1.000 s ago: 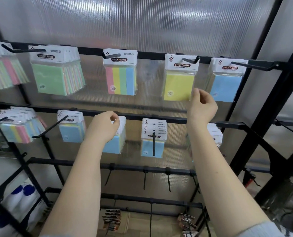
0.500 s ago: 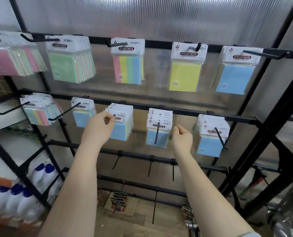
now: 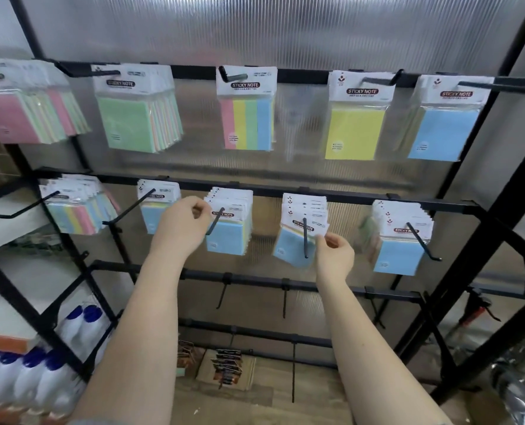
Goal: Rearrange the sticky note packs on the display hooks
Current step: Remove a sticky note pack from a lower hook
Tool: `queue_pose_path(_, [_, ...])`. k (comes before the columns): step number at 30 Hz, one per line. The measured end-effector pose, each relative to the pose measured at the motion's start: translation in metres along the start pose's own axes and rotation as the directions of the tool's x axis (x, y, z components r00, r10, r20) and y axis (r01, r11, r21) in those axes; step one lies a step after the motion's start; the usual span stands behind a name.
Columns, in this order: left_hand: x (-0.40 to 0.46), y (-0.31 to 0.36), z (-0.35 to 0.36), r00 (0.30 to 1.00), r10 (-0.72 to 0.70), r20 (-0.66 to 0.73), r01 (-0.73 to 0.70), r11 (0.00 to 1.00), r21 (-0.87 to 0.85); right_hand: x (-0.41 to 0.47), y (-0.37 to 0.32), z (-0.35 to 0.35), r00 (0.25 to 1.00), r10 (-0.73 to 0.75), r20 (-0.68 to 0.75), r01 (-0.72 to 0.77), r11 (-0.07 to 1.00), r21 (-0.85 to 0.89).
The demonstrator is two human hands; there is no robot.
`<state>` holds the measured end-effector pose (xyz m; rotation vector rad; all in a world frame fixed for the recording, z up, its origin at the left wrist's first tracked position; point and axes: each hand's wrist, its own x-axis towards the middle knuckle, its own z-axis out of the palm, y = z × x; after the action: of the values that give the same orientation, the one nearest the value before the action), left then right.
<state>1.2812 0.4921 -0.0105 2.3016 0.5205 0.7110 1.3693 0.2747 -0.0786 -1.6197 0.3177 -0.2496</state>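
Note:
Sticky note packs hang from black hooks on a two-row rack. On the lower row, my left hand (image 3: 183,223) pinches the left edge of the header card of a stack of blue packs (image 3: 230,223) on the third hook. My right hand (image 3: 335,251) pinches the lower right corner of the white header of the blue packs (image 3: 302,228) on the fourth hook, and that stack tilts. Another blue stack (image 3: 401,237) hangs to the right. The upper row carries pink (image 3: 16,105), green (image 3: 132,115), striped (image 3: 246,113), yellow (image 3: 356,121) and blue (image 3: 445,124) packs.
A black metal frame (image 3: 476,256) slants down on the right. Bare hooks (image 3: 285,299) stick out from the bars below the packs. White bottles with blue caps (image 3: 25,378) stand on the shelf at lower left. Small packaged goods (image 3: 224,363) lie at the bottom.
My right hand has dropped from the yellow pack on the upper row to the fourth lower stack and taken its header corner. My left hand stays at the third lower stack.

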Motion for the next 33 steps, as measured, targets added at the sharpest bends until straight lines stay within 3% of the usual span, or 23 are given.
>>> queue_pose_path(8, [0.007, -0.005, 0.004, 0.999, 0.009, 0.048, -0.008, 1.000, -0.020, -0.007, -0.011, -0.005, 0.978, 0.062, 0.202, -0.060, 0.998, -0.016])
queue_pose_path(17, [0.007, -0.007, 0.016, 0.998, 0.021, 0.056, -0.017, 0.997, -0.079, -0.025, -0.034, -0.026, 0.977, 0.021, 0.214, 0.019, 0.983, -0.181])
queue_pose_path(23, [0.005, -0.009, 0.024, 0.994, -0.085, 0.074, 0.102, 0.959, -0.264, -0.046, -0.031, -0.039, 0.983, -0.108, 0.146, 0.148, 0.944, -0.294])
queue_pose_path(26, [0.011, -0.011, 0.027, 0.960, -0.224, 0.165, 0.277, 0.836, -0.474, -0.054, -0.033, -0.047, 0.976, -0.135, 0.170, 0.192, 0.901, -0.390])
queue_pose_path(33, [0.023, -0.015, 0.035, 0.926, -0.320, 0.201, 0.369, 0.883, -0.291, -0.070, -0.059, -0.065, 0.964, -0.180, 0.196, 0.249, 0.871, -0.424])
